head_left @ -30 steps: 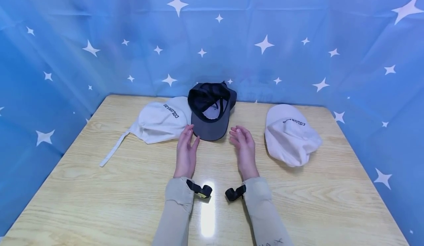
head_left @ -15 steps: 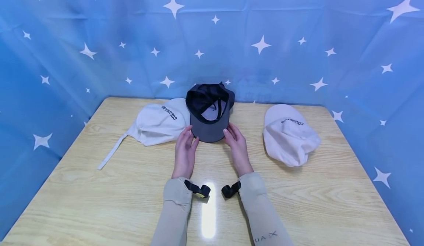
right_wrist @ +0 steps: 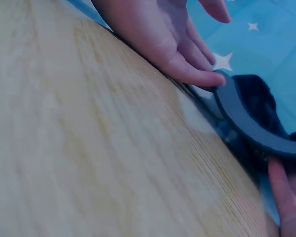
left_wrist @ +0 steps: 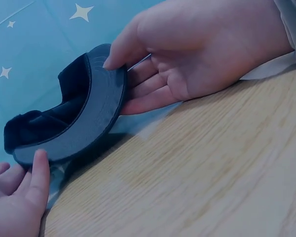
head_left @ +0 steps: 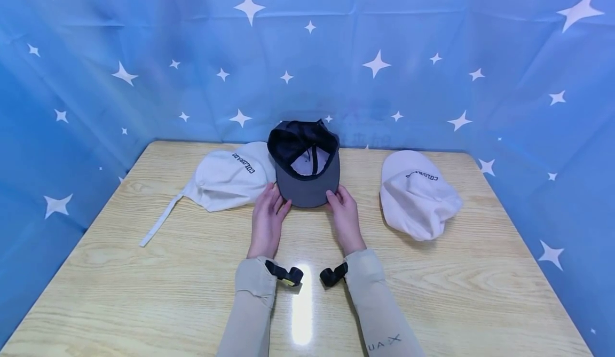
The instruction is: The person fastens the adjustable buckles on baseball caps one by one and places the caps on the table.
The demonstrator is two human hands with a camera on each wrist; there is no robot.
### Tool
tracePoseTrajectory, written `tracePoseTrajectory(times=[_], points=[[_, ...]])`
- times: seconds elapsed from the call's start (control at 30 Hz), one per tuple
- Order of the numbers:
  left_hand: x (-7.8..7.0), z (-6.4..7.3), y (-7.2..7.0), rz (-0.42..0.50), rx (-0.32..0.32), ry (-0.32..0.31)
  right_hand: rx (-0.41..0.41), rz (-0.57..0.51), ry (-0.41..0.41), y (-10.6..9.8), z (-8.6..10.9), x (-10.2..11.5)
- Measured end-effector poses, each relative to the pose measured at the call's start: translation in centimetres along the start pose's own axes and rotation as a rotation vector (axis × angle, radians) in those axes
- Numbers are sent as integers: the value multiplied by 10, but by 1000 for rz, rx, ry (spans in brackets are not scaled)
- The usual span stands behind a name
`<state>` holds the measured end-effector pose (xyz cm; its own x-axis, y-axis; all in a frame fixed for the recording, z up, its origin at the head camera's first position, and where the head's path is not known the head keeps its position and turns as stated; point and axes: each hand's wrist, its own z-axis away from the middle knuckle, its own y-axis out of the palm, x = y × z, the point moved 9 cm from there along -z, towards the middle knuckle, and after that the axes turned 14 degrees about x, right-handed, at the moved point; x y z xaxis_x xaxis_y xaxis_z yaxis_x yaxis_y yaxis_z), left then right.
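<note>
So, two hands (head_left: 265, 226) (head_left: 347, 223) touch one dark cap (head_left: 308, 191) between two white caps (head_left: 235, 181) (head_left: 419, 202)

Dark cap (head_left: 307, 190): was partly cut off at right wrist view's edge. White cap (head_left: 228, 181), left of dark cap: was partly hidden behind it. Right hand (head_left: 346, 221), at dark cap: was partly hidden.

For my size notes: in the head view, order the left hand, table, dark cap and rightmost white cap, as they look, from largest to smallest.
1. Table
2. Dark cap and rightmost white cap: too alike to rank
3. Left hand
</note>
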<state>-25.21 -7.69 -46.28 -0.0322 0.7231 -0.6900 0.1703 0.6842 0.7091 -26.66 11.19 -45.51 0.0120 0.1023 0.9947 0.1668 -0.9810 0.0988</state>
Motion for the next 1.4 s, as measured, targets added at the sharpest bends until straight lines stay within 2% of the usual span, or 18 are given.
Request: tracePoseTrajectory(times=[0.2,0.37,0.5,0.63,0.9,1.13,1.4], points=[[5,0,4,-161,4,-72,-47,16,6,-5,6,2],[6,1,7,-268,9,-86,-57,17,-5,-8,9,3],[6,2,7,-341,10,-101,-60,38,28,-10,14,0],[7,1,7,-378,17,-112,-59,49,41,-13,19,-2],[9,-2,9,-483,32,-117,-58,69,3,-20,25,3],[7,-5,12,-535,62,-94,-103,101,-29,-26,26,9],[6,2,10,-631,48,-87,-152,100,-38,-30,28,7]])
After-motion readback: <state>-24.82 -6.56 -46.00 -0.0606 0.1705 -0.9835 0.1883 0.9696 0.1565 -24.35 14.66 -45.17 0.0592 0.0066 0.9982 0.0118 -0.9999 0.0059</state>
